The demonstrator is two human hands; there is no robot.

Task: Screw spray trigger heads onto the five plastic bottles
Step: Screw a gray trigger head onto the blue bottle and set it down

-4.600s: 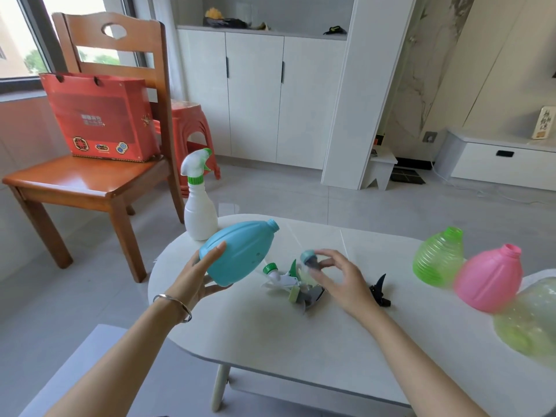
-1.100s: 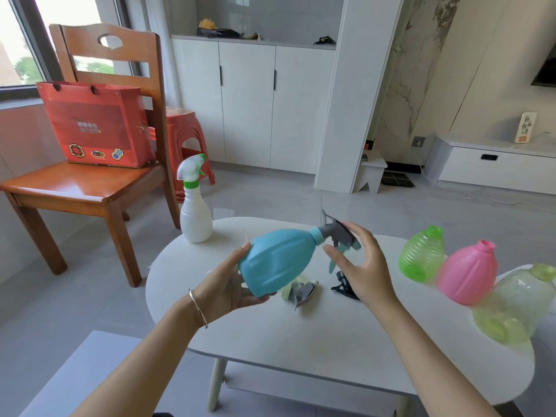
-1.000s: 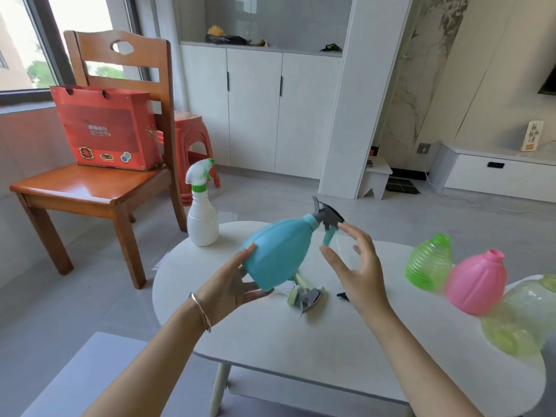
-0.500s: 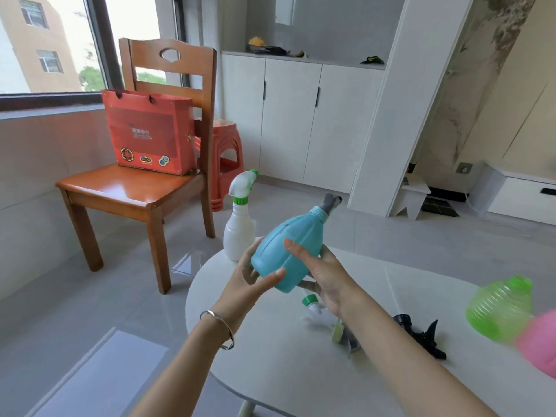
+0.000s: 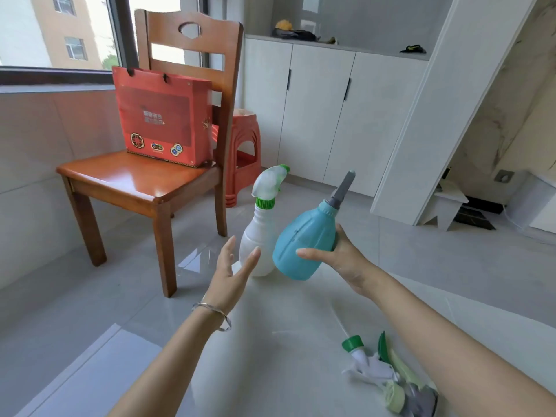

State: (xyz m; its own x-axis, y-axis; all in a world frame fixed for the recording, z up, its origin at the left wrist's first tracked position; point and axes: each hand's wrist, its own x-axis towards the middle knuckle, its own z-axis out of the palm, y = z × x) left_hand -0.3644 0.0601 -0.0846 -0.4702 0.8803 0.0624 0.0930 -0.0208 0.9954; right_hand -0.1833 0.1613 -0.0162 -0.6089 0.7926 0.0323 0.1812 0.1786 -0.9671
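Pale tabletop (image 5: 270,356) in a tiled room, seen from the wearer's head. The right hand (image 5: 343,260) grips the blue bottle (image 5: 304,245) round its lower body, thumb in front and fingers curled behind; the bottle is tilted, its neck up and to the right, and carries a grey trigger head (image 5: 341,188) on that neck. Whether its base touches the table cannot be told. The left hand (image 5: 231,272), with a bracelet (image 5: 215,314) at the wrist, is spread with straight fingers and holds nothing; its fingertips lie in front of the white bottle (image 5: 258,245). This bottle stands upright just left of the blue one, fitted with a white-and-green trigger head (image 5: 270,182). Loose trigger heads (image 5: 388,377) lie in a heap on the table under the right forearm. Beyond the table stand a wooden chair (image 5: 135,182) bearing a red box (image 5: 164,115), a red stool (image 5: 243,152) and white cabinets (image 5: 319,109).
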